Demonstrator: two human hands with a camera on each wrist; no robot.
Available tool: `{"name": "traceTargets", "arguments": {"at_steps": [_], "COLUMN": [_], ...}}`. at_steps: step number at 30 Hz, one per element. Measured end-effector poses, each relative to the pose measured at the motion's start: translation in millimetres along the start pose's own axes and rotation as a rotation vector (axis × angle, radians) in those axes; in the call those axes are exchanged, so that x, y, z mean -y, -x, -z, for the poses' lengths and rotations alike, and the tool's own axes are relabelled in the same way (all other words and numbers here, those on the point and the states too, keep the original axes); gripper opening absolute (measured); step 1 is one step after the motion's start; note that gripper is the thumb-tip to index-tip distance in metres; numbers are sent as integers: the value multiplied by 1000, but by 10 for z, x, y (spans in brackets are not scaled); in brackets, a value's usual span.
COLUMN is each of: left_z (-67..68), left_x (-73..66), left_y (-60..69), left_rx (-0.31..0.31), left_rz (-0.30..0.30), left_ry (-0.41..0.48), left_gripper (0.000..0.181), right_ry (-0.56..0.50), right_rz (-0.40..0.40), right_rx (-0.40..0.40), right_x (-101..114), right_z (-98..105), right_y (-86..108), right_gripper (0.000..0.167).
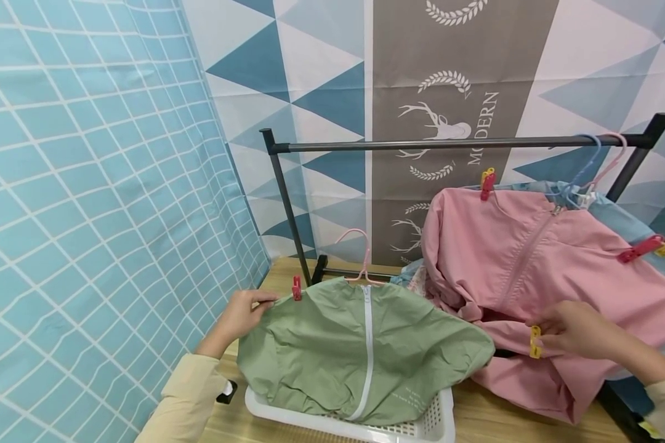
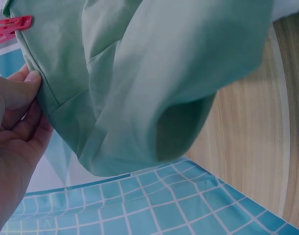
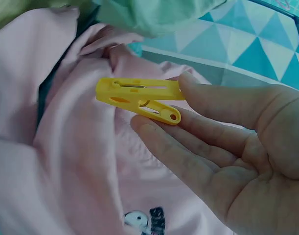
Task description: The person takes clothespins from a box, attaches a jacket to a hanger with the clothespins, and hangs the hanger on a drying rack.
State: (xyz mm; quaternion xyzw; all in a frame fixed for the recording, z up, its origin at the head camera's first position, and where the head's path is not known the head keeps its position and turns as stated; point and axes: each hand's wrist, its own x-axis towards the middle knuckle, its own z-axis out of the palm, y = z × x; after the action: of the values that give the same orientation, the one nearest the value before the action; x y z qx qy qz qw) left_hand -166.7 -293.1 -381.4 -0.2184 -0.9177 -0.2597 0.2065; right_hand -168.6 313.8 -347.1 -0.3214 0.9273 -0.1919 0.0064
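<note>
A green zip jacket (image 1: 327,344) on a pink hanger (image 1: 366,261) lies spread over a white basket (image 1: 447,412). My left hand (image 1: 242,317) pinches its shoulder edge between thumb and fingers, beside a red clothespin (image 1: 296,288) clipped there. The left wrist view shows the sleeve (image 2: 134,107) hanging below that hold. My right hand (image 1: 579,329) pinches a yellow clothespin (image 3: 134,93) by its handle ends. That clothespin is in front of the pink jacket (image 1: 487,240), to the right of the green one; its tip appears apart from the green fabric.
A black rack (image 1: 332,146) stands behind, with the pink jacket and light blue clothing (image 1: 620,215) hanging at its right end. Red clothespins (image 1: 640,248) and yellow ones grip these garments. A blue grid-patterned sheet (image 1: 88,203) borders the left side of the wooden table (image 1: 288,274).
</note>
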Motion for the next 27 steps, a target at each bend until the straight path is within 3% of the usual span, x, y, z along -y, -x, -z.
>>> {"name": "traceTargets", "arguments": {"at_steps": [5,12,20,27], "left_z": [1,14,10,11], "left_x": [0,-7,5,11], "left_y": [0,-7,-10,-32], "left_rx": [10,2,12,18], "left_rz": [11,25,43,34], "left_ry": [4,11,10,8], "left_gripper": [18,17,17,16], "right_ry": [-1,-4,-66,12], "right_rz": [22,-61,-65,-94], "right_rx": [-65,-136,-325,-403], "right_x": [71,231,380,506], "right_z": [4,0,-23,-2], "right_y": [-73,-170,-270,-369], "right_gripper": [23,27,27,30]}}
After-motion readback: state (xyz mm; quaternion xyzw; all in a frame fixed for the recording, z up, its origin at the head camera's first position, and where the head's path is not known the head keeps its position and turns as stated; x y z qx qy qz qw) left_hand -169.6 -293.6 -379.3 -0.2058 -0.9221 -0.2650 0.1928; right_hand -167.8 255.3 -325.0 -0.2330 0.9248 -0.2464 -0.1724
